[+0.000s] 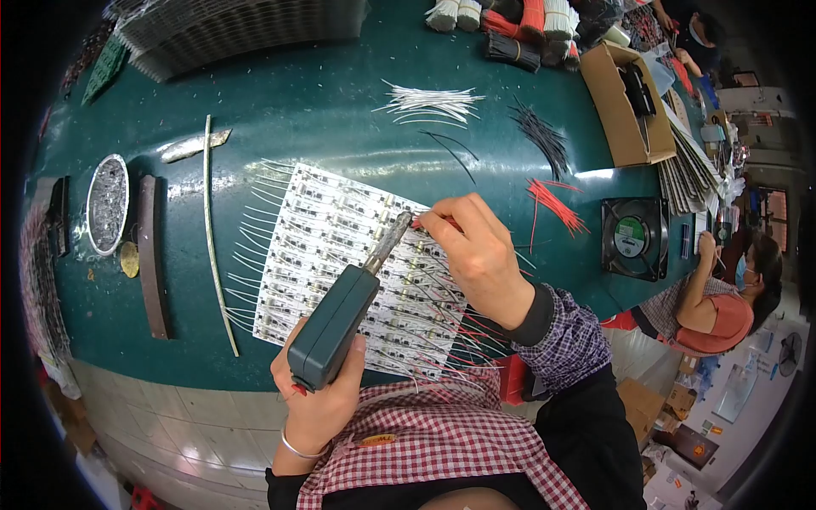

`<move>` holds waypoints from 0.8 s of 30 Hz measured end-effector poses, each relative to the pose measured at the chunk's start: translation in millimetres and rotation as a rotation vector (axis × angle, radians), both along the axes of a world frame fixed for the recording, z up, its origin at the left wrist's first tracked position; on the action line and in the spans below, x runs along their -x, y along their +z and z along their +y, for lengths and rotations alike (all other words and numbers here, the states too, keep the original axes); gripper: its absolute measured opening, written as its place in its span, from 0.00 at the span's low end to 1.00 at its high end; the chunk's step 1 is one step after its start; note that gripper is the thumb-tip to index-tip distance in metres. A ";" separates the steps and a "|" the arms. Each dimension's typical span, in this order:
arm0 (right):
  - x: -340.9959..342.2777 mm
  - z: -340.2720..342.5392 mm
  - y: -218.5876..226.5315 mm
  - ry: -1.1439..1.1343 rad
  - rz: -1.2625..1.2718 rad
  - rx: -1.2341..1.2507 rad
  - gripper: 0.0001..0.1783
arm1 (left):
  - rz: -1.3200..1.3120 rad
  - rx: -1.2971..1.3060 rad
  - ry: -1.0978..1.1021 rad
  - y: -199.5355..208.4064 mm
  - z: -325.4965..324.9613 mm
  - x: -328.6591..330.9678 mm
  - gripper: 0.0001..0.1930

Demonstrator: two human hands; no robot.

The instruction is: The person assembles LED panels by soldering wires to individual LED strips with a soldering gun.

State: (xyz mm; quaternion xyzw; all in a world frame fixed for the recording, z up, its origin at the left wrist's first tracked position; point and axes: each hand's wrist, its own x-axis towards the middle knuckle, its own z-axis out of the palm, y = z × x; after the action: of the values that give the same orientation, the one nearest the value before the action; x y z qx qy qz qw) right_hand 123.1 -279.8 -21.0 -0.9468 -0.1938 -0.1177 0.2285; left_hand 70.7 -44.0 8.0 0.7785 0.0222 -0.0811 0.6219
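My left hand (319, 408) is wrapped round the handle of a dark green soldering gun (334, 327). Its grey tip rests at the upper right part of a white circuit board panel (285, 280), which lies tilted on the green table. Beside that tip, my right hand (486, 255) pinches a short red wire (416, 223) between thumb and forefinger at the panel's edge. Rows of small parts cover the panel. White wires stick out from its left side, and red, black and white wires fan out from its right side, partly beneath my right hand.
Loose white wires (438, 104), black wires (544, 140) and red wires (557, 208) lie beyond the panel. To the right are a black fan (634, 238) and a cardboard box (608, 106). A white-rimmed oval dish (88, 204) stands left. Another person (718, 306) sits at far right.
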 end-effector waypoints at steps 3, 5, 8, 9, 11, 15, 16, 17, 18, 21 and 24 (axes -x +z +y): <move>-0.3 0.3 1.3 -0.002 0.001 0.015 0.15 | 0.003 0.019 0.004 -0.3 -0.3 0.5 0.09; -0.5 0.4 -0.1 -0.001 -0.003 0.014 0.15 | 0.018 0.000 0.007 1.5 -0.4 0.9 0.08; -0.8 0.8 -0.4 -0.002 -0.009 0.013 0.14 | 0.019 -0.038 0.018 1.7 1.3 4.8 0.07; -0.6 0.8 -0.1 -0.003 -0.010 0.012 0.14 | 0.006 -0.058 0.028 1.3 2.1 6.8 0.07; 0.2 1.1 0.3 -0.005 -0.006 0.019 0.14 | 0.003 -0.052 0.060 -1.1 2.1 10.4 0.07; 0.0 1.8 0.7 -0.008 0.003 0.024 0.15 | -0.026 -0.119 0.055 1.6 5.3 12.6 0.08; -0.1 2.7 0.9 -0.007 0.003 0.023 0.15 | -0.025 -0.119 0.056 1.6 5.0 13.1 0.08; -0.1 3.7 1.3 -0.015 -0.017 0.038 0.15 | -0.027 -0.111 0.088 1.5 4.0 13.7 0.08; 0.0 4.6 1.8 -0.023 -0.038 0.053 0.15 | -0.028 -0.103 0.119 1.0 3.6 14.3 0.08; 4.5 5.5 5.7 -0.030 -0.064 0.023 0.15 | -0.033 -0.137 0.139 -4.5 8.8 19.6 0.08; 11.3 5.6 2.2 0.004 -0.066 -0.016 0.16 | -0.067 -0.157 0.092 -3.3 11.6 19.2 0.08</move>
State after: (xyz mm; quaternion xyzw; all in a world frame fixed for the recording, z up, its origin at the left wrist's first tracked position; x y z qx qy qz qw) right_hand 111.9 -274.2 -18.8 -0.9402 -0.2019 -0.1499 0.2297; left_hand 51.5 -32.4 4.7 0.8253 0.0433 -0.0245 0.5625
